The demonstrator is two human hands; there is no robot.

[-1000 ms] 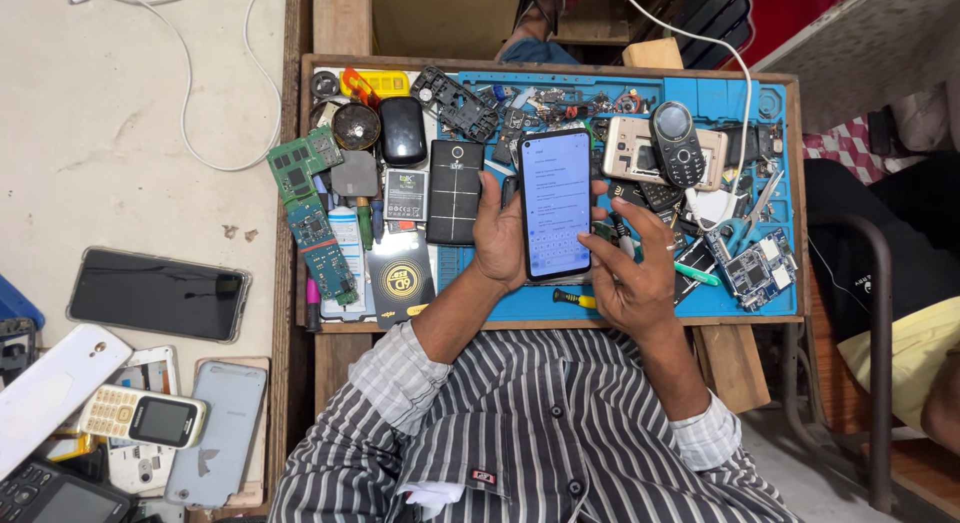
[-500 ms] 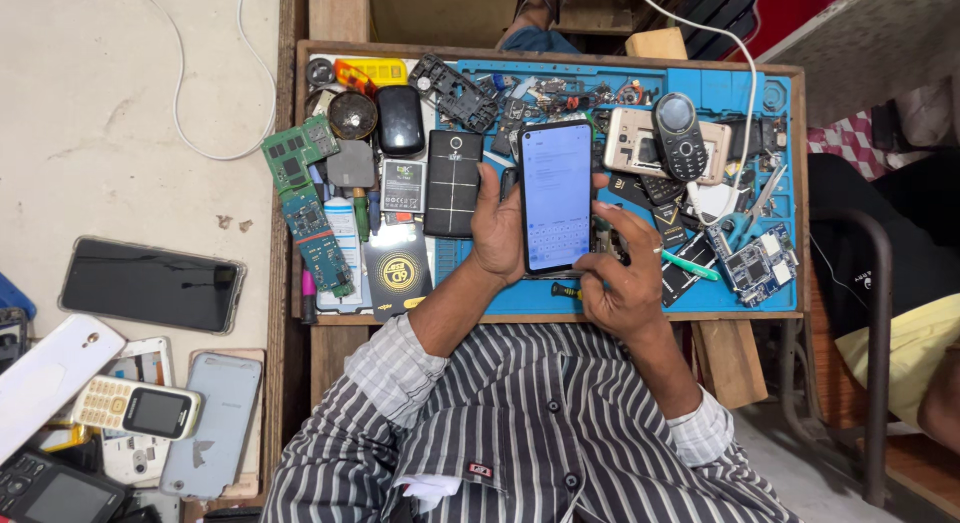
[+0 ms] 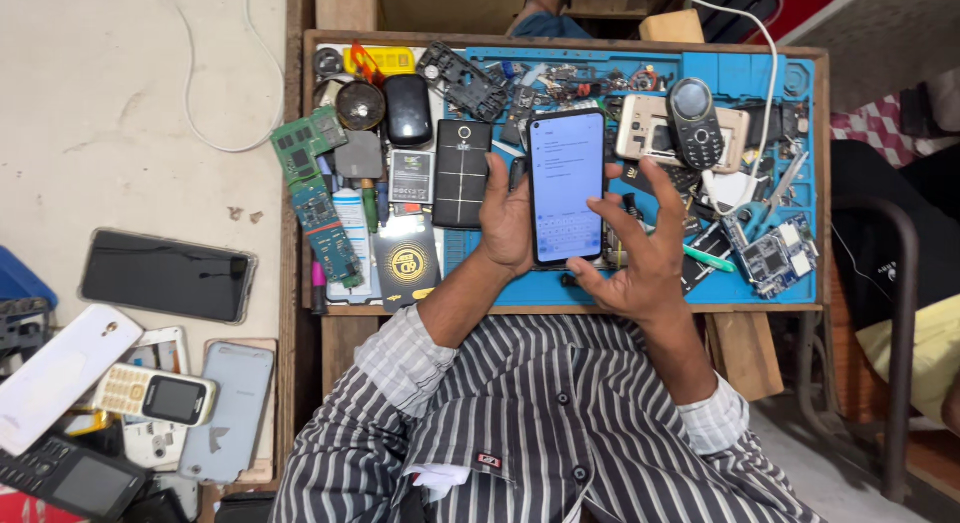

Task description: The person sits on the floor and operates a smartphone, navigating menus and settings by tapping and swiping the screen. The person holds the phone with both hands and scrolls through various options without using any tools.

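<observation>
Left hand (image 3: 507, 221) grips a black slab smartphone with a lit pale-blue screen (image 3: 566, 186), thumb along its left edge, fingers behind it; phone held upright above the blue silicone repair mat (image 3: 760, 83) that covers the wooden counter (image 3: 312, 163). Screen shows text lines above and an on-screen keyboard below. Right hand (image 3: 640, 253) is open, fingers spread and curled, its fingertips at the phone's right edge near the keyboard area; whether they press the glass, cannot tell. Both forearms in a grey-and-white striped shirt (image 3: 540, 433). On the mat left of the phone: a black rectangular back cover with white lines (image 3: 461, 173), a small grey battery (image 3: 410, 176), a black oval mouse (image 3: 407, 109), green circuit boards (image 3: 310, 148). Right of the phone: a beige phone shell (image 3: 645, 128) with a black rounded keypad handset (image 3: 694, 123) lying on it, and a bare blue-green board (image 3: 770, 255). On the pale surface left of the counter lies a dark tablet (image 3: 165, 275), well apart; nearer the lower left, a cream keypad phone (image 3: 155, 395).
</observation>
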